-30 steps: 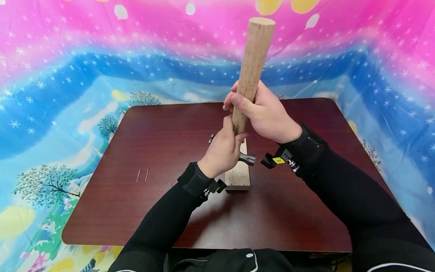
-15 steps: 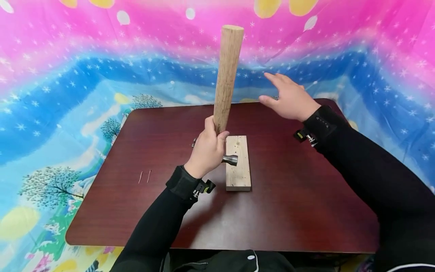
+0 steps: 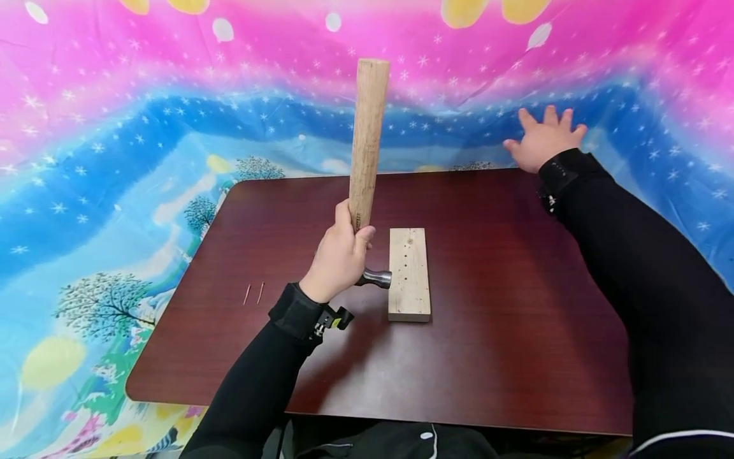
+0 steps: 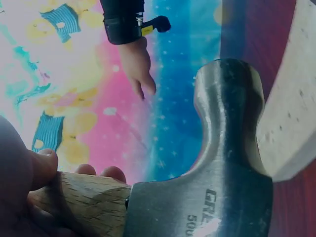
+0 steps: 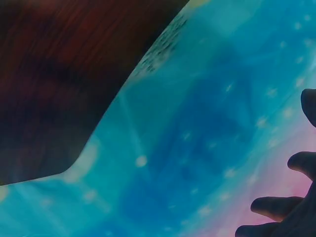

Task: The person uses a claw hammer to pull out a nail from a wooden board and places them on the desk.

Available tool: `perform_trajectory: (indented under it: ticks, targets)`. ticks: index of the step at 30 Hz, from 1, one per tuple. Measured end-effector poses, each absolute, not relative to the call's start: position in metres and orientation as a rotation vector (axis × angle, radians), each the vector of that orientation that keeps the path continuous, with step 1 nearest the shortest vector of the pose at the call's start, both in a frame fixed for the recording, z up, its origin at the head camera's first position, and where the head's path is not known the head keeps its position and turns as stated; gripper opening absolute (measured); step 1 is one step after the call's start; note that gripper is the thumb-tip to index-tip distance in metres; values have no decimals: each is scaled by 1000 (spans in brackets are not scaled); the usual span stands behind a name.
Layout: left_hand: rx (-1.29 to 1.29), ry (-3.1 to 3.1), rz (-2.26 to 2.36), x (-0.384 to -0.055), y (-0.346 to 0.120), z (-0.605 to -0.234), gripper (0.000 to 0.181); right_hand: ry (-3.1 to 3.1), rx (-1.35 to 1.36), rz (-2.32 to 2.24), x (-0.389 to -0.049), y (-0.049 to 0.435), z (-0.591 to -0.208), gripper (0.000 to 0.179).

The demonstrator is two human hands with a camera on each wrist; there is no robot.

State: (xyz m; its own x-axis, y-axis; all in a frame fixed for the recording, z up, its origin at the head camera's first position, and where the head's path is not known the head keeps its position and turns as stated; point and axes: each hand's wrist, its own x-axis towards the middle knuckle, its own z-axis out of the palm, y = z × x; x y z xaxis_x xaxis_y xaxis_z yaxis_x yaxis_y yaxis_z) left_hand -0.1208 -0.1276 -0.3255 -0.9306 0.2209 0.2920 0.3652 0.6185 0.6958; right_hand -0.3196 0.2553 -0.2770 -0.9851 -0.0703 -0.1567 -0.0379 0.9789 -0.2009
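My left hand (image 3: 337, 258) grips a hammer (image 3: 369, 140) low on its wooden handle, close to the head, so the handle points up. In the left wrist view the steel hammer head (image 4: 229, 128) fills the foreground, with fingertips (image 4: 113, 173) curled round the handle beside it. The striking end hangs over the left edge of a pale wooden block (image 3: 410, 299), which has a row of small dark spots; whether these are holes or nail heads I cannot tell. My right hand (image 3: 545, 143) is held up beyond the table's far right side, fingers spread, holding nothing.
Two thin nails (image 3: 260, 292) lie side by side on the left of the dark red table (image 3: 504, 287). A patterned cloth (image 3: 287, 76) hangs behind and around the table.
My right hand has let go of the hammer handle and swung away to the far right, its fingers spreading. The left hand has moved left and slightly down with the hammer, uncovering the block.
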Motion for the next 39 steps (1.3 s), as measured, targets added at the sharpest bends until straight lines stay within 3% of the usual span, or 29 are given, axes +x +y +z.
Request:
perform_trajectory:
  ticks: [17,21,29,39]
  targets:
    - [-142,-2958,-1144,-119,-182,-343,65,2818,155,-329,-329,302,-298,88]
    - [-110,-3019,-1075,-120,-191,-348,58,2787,209,-328,-340,324,-312,91]
    - [-32,-3119,-967,-124,-204,-357,25,2703,300,-294,-346,344,-326,97]
    - [11,-3283,-910,-120,-213,-361,25,2707,283,-287,-354,356,-336,120]
